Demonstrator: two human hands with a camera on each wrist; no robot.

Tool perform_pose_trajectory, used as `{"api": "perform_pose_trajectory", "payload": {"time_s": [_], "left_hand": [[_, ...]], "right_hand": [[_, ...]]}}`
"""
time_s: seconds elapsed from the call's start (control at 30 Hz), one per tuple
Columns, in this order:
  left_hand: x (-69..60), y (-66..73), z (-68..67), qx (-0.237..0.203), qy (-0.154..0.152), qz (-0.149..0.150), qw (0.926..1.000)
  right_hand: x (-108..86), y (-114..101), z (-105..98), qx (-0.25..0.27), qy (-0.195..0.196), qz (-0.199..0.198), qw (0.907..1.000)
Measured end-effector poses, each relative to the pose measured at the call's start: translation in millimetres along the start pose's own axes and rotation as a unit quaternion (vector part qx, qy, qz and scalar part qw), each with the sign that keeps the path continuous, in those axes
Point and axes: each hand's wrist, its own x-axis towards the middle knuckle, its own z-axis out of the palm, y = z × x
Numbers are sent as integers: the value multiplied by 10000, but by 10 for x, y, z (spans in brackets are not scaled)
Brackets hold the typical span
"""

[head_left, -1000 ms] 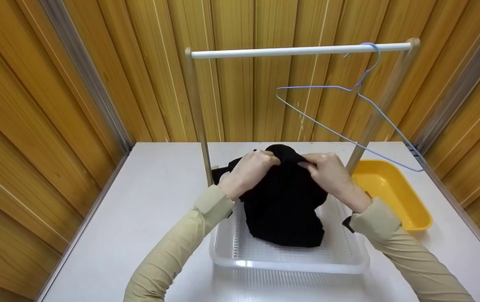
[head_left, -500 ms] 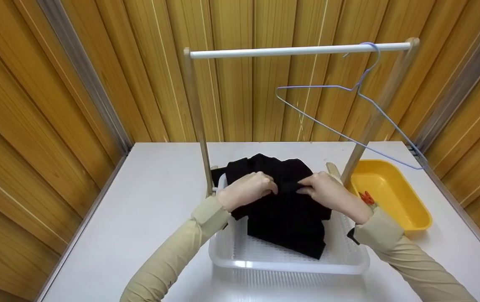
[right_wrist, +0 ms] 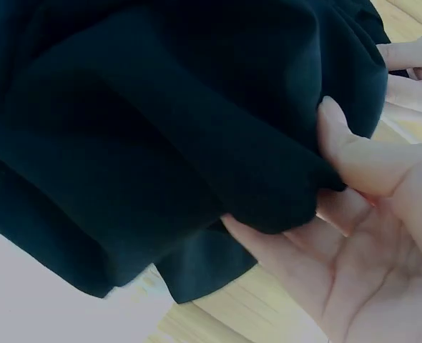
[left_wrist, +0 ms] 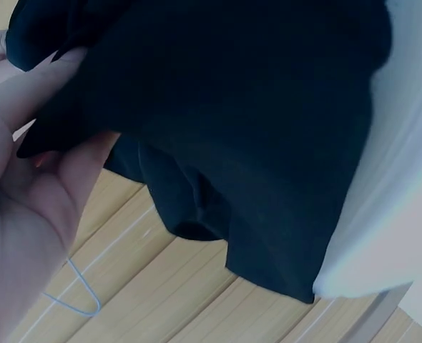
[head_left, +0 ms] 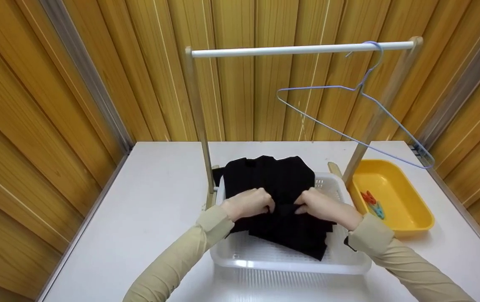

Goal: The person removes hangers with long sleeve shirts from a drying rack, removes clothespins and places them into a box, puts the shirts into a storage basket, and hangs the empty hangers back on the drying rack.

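A black garment (head_left: 269, 176) lies bunched over the translucent plastic basket (head_left: 290, 267), its far part draped toward the back rim and one flat panel hanging toward the front. Its exact kind is not clear. My left hand (head_left: 250, 203) pinches the cloth near the middle; in the left wrist view, the thumb and fingers of this hand (left_wrist: 25, 179) hold an edge of it. A short gap to the right, my right hand (head_left: 323, 205) pinches the same garment. The right wrist view has the cloth (right_wrist: 197, 128) gathered between thumb and fingers.
Behind the basket stands a rack with a white rail (head_left: 273, 51). A purple wire hanger (head_left: 313, 87) hangs from its right end. At the right is a yellow tray (head_left: 399, 197) holding red (head_left: 369, 197) and teal (head_left: 377, 209) clothespins.
Both hands have come down and toward me, still pinching the garment. Its raised, bunched top has dropped and spread over the basket's far side. The clothespins, covered earlier by the right arm, now show.
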Motion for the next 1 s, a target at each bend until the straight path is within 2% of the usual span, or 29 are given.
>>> {"api": "perform_pose_trajectory", "payload": {"time_s": [0.23,0.33,0.4,0.53,0.7,0.87,1.0], "left_hand": [[32,22,97,86,-496,-268,9984],[36,23,69,-61,-609,-336,9976],[42,23,16,-132,-579,-319,9977],[66,20,-131,62,-247,-233,9994],[72,4,-267,629,281,-235,9973],[59,-35,-321,966,903,-223,9910],[68,-84,-337,1151,1450,-323,9822]], "right_hand": [[-43,-23,79,-393,-311,93,9987],[-42,-32,58,-374,-488,198,9979],[-34,-36,22,-322,-574,343,9972],[-5,-39,-79,-222,-618,492,9966],[57,-45,-213,-6,-496,356,9981],[136,-81,-376,-259,-336,633,9971],[197,-101,-459,-181,-204,1001,9946]]}}
